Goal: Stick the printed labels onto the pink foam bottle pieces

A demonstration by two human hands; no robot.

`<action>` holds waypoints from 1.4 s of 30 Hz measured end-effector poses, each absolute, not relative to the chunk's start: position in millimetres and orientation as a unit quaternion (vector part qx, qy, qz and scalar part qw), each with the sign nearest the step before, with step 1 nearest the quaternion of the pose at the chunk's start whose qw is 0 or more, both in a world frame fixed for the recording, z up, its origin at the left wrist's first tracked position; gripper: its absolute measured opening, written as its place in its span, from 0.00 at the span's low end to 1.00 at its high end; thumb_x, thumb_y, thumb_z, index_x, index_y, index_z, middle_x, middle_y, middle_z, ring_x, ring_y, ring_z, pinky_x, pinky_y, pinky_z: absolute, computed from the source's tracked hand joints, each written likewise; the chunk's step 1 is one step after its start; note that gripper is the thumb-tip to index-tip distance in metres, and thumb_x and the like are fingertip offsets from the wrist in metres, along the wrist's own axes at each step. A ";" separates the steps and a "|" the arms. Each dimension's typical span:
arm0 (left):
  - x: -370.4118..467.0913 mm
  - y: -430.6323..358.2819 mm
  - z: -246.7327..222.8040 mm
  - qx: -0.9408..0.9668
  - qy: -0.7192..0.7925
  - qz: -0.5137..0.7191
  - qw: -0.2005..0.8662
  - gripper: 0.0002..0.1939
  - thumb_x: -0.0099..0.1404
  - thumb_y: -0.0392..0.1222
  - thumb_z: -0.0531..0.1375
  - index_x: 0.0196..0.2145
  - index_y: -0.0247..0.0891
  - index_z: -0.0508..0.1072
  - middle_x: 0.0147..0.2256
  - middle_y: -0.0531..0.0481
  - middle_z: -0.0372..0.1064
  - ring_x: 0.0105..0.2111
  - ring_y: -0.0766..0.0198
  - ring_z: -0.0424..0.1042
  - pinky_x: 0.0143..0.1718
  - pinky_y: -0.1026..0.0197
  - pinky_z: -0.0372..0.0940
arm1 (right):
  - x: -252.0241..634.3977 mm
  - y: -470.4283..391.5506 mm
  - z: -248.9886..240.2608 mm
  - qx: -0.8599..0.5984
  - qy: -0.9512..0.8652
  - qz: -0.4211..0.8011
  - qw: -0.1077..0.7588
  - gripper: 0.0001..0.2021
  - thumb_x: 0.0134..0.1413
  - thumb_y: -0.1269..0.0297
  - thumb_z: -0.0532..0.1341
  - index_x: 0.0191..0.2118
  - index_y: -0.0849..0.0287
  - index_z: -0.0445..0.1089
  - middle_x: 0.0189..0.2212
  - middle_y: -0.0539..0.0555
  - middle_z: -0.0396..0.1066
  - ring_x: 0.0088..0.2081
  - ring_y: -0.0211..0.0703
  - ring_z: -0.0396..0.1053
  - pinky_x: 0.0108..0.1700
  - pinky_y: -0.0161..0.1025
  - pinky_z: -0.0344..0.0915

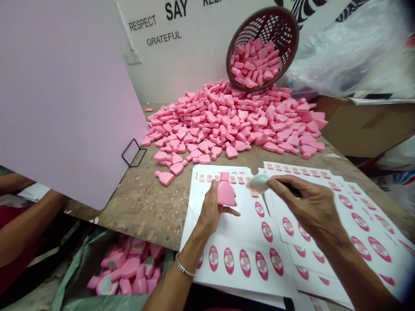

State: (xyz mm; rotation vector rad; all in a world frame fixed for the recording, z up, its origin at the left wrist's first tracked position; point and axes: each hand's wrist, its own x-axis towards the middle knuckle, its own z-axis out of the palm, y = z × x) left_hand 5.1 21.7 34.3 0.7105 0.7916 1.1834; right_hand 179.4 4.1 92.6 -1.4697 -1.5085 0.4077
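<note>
My left hand (210,209) grips a small pink plastic bottle (226,192) upright above the sticker sheets, fingers wrapped around its side. My right hand (309,203) pinches a pale green oval sticker (259,183) between thumb and finger, to the right of the bottle and apart from it. A dark object shows behind my right fingers, too hidden to name. Beneath both hands lies a stack of white sticker sheets (236,233) with pink oval labels, some spots bare. More sticker sheets (324,216) spread out under my right hand.
A heap of pink bottles (223,112) spills from a tipped brown basket (288,39). At lower left, a green sack (78,263) contains labelled bottles. A pink board (65,95) stands left, with another person's arm (35,220) beyond it. A carton (346,125) sits right.
</note>
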 end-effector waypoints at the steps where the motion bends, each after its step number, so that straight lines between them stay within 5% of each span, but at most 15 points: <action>1: 4.7 20.6 35.5 0.303 0.345 0.520 0.721 0.32 0.62 0.64 0.50 0.37 0.28 0.72 0.29 0.43 0.69 0.27 0.61 0.69 0.21 0.58 0.71 | 178.1 4.9 91.3 -0.593 -0.631 0.203 0.458 0.13 0.48 0.51 0.64 0.34 0.54 0.77 0.31 0.51 0.77 0.31 0.44 0.72 0.33 0.38 0.68; 9: 6.3 11.4 45.1 0.268 0.323 0.506 0.753 0.29 0.65 0.61 0.49 0.41 0.31 0.72 0.28 0.45 0.70 0.27 0.60 0.71 0.22 0.56 0.72 | 154.7 5.8 76.9 -0.563 -0.642 0.340 0.395 0.18 0.49 0.50 0.63 0.41 0.55 0.77 0.32 0.52 0.77 0.31 0.44 0.72 0.30 0.36 0.67; 27: 4.7 9.9 48.0 0.278 0.316 0.509 0.751 0.29 0.64 0.63 0.49 0.41 0.33 0.73 0.27 0.47 0.69 0.26 0.63 0.70 0.26 0.57 0.73 | 151.6 3.9 76.3 -0.570 -0.657 0.301 0.391 0.18 0.50 0.50 0.63 0.41 0.57 0.77 0.32 0.53 0.77 0.29 0.42 0.71 0.27 0.36 0.66; 42: 2.4 11.0 47.8 0.286 0.314 0.502 0.754 0.32 0.63 0.65 0.48 0.41 0.31 0.74 0.30 0.43 0.73 0.28 0.60 0.72 0.30 0.54 0.73 | 142.4 1.3 78.0 -0.560 -0.692 0.186 0.416 0.13 0.53 0.53 0.62 0.40 0.54 0.76 0.35 0.54 0.78 0.33 0.45 0.73 0.36 0.42 0.68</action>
